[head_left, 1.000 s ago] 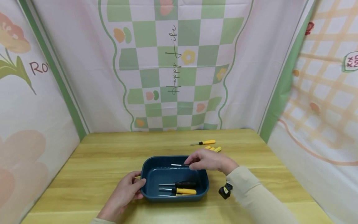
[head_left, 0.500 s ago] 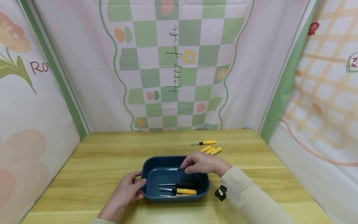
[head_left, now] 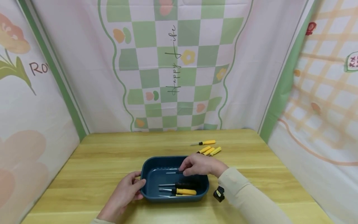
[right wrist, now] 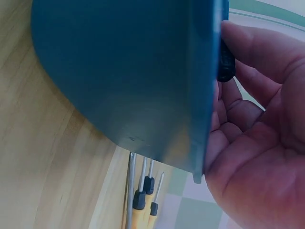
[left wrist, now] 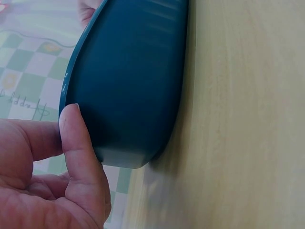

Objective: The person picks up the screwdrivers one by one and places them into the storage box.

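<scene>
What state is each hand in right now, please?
Left hand: holding the blue bin by its rim.
Right hand: holding a black-handled screwdriver.

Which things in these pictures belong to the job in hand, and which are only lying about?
Seemingly in the job:
dark blue bin
gripped black-handled screwdriver
screwdrivers inside

Seemingly only lying about:
four yellow-handled screwdrivers on the table

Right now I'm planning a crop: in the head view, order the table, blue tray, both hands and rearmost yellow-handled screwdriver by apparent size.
Table
Blue tray
Left hand and right hand: too alike to rank
Rearmost yellow-handled screwdriver
</scene>
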Available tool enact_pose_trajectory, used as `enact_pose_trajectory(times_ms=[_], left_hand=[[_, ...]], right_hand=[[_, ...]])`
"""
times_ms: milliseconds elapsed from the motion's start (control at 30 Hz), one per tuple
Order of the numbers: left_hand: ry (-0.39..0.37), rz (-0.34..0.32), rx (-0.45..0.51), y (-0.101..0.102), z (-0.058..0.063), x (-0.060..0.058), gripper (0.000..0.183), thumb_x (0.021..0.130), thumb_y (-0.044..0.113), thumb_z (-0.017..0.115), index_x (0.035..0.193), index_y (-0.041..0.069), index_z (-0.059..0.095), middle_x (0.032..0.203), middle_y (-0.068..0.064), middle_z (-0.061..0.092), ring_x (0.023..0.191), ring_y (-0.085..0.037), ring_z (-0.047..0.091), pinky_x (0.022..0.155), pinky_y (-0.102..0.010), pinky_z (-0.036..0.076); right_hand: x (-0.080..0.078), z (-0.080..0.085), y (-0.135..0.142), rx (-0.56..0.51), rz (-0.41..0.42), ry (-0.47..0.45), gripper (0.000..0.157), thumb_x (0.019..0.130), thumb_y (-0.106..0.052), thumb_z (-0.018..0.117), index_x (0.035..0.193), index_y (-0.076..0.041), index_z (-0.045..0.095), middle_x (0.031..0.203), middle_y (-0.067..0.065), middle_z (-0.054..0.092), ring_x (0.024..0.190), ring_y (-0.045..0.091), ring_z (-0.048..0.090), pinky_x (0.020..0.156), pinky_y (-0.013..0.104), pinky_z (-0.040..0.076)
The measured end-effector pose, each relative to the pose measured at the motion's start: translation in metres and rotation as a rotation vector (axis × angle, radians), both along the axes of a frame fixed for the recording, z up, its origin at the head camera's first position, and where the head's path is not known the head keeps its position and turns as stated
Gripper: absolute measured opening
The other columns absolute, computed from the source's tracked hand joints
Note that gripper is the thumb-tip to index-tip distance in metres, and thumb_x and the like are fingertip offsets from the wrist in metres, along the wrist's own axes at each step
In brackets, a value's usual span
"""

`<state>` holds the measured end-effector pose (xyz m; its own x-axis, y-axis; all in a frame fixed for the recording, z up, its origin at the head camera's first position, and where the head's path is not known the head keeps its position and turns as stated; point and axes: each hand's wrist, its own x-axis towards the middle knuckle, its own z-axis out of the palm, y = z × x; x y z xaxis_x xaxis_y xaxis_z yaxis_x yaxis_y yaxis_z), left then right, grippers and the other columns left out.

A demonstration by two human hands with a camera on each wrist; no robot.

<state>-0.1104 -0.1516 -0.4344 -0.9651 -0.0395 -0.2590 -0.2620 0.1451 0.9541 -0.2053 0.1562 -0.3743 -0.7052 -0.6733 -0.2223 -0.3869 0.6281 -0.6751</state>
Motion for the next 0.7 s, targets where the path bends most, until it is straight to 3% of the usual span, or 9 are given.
enact_pose_trajectory(times_ms=[700], left_hand=[[-0.007, -0.004, -0.005, 0.0008, 0.0015, 0.0000, 0.046, 0.105, 0.012, 0.061, 0.147, -0.003, 0.051, 0.102, -0.014, 0.056, 0.071, -0.020, 0.061, 0.060, -0.030, 0.061]], right_hand=[[0.0001, -0.0075, -0.0053, 0.103, 0.024, 0.058, 0.012, 0.095, -0.018, 0.075, 0.107, -0.018, 0.078, 0.098, -0.011, 0.073, 0.086, 0.007, 0.064, 0.084, 0.031, 0.058]])
